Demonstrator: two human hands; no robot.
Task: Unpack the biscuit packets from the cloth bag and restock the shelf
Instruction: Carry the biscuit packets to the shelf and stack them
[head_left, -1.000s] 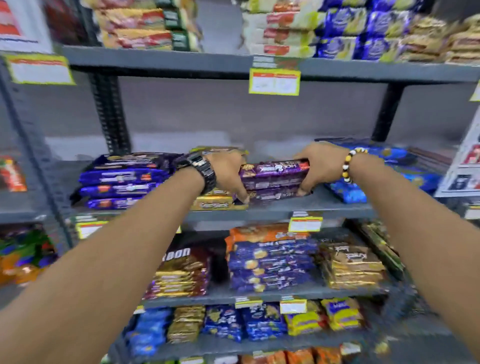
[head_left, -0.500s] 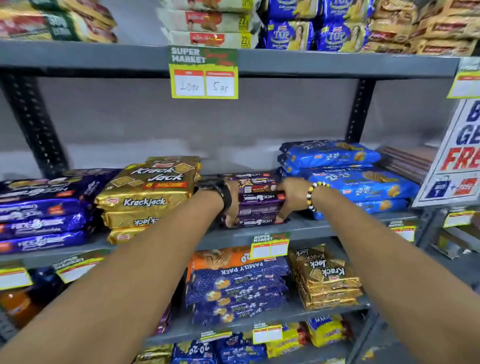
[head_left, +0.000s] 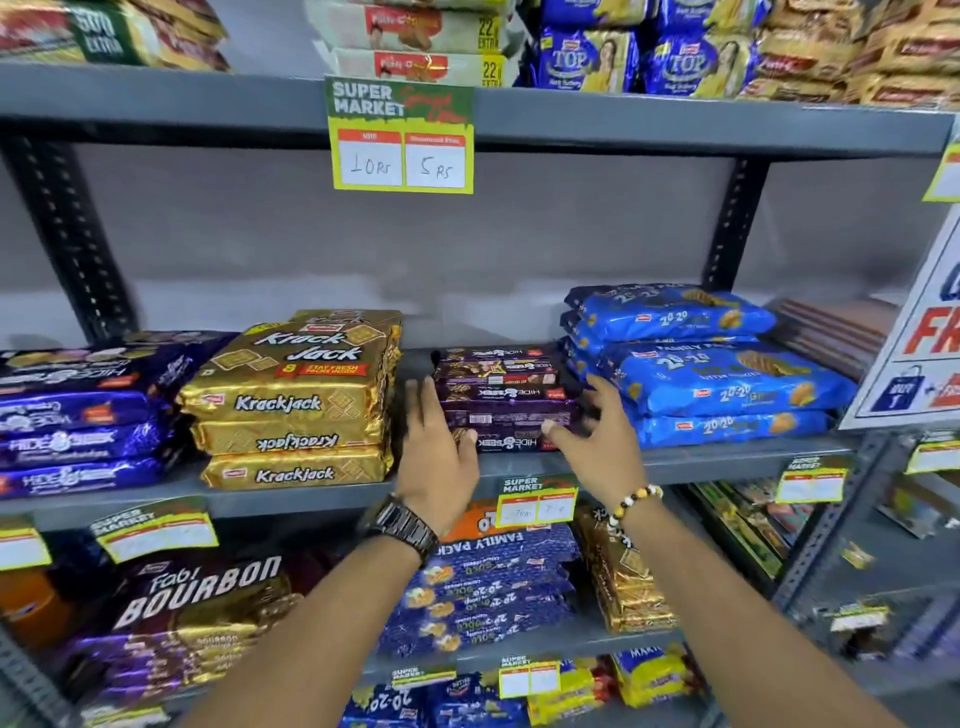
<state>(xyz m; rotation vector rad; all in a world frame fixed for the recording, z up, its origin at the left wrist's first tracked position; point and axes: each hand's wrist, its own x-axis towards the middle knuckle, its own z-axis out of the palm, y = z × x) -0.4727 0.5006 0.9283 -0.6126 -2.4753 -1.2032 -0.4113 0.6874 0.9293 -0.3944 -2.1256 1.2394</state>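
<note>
Two grips flank the purple Hide & Seek packets (head_left: 506, 400) stacked on the middle shelf (head_left: 727, 460): left grip (head_left: 441, 457) and right grip (head_left: 597, 447), fingers apart and straight, clamping nothing. Gold Krackjack packs (head_left: 296, 405) sit at 9 o'clock, blue 20-20 packs (head_left: 717, 374) at 3 o'clock.

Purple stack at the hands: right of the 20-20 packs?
No, the purple stack sits left of the 20-20 packs, beside the Krackjack stack.

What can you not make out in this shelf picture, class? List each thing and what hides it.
Cloth bag: nowhere in the head view.
Lowest purple packet: head view, partly covered by the left hand and right hand.
Price tag under the purple stack: head view, writing too small and blurred.
White sign: head view, cut off by the right edge.
Right hand's fingers: head view, motion blur hides whether they touch the stack.
</note>
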